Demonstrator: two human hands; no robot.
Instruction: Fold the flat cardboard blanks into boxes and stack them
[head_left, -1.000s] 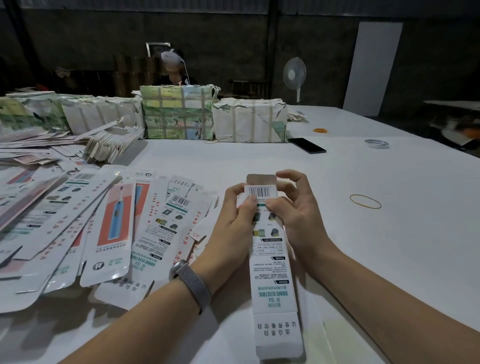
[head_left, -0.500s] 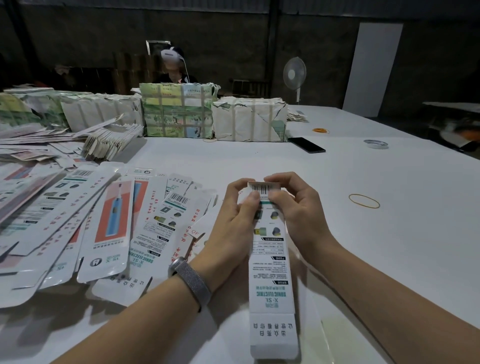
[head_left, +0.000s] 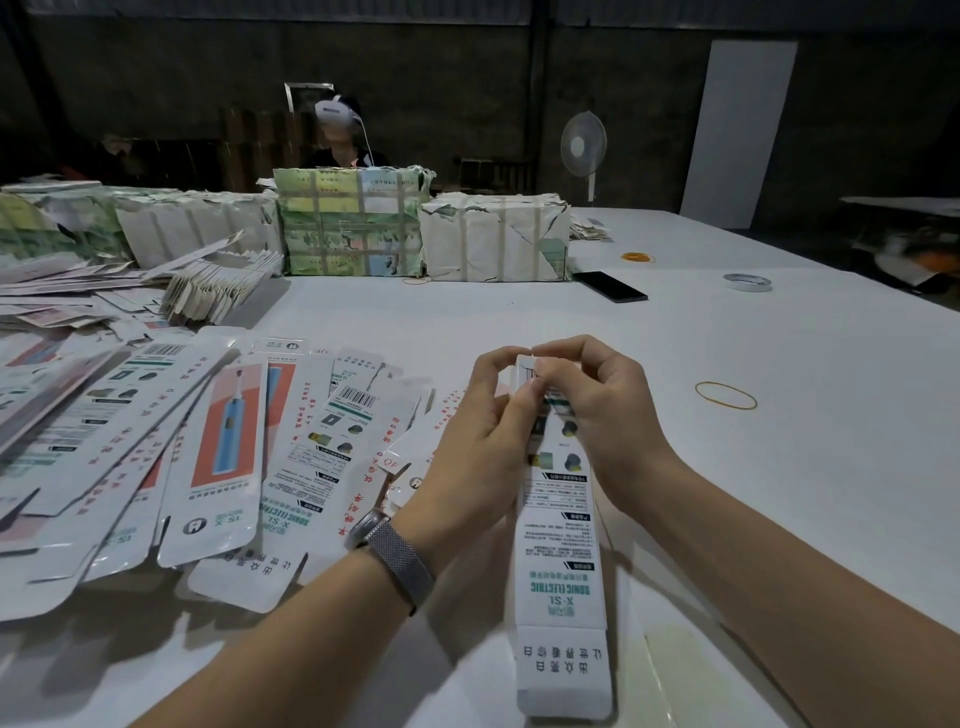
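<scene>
Both hands on the far end of the long box (head_left: 558, 545), which lies lengthwise on the white table (head_left: 779, 467), pointing away from me. Left hand (head_left: 483, 441) curls round the left side near the top, fingertips pinching the end. Right hand (head_left: 602, 415) pinches the end flap from the right, thumb and forefinger meeting over it. Looks like the tuck flap is going in at that end (near end still looks untucked, flap lying flat toward me).

To do this well, I'd keep the left grip light so the tube stays square, not crushed. Crease the flap fully on its score line first, then steer the tongue inside the front wall and press home with the thumb. Don't force it if a corner catches.

Flat blanks (head_left: 223, 457) fanned out on the left, just beside my left wrist. Rubber band (head_left: 725, 395) to the right, well apart.
</scene>
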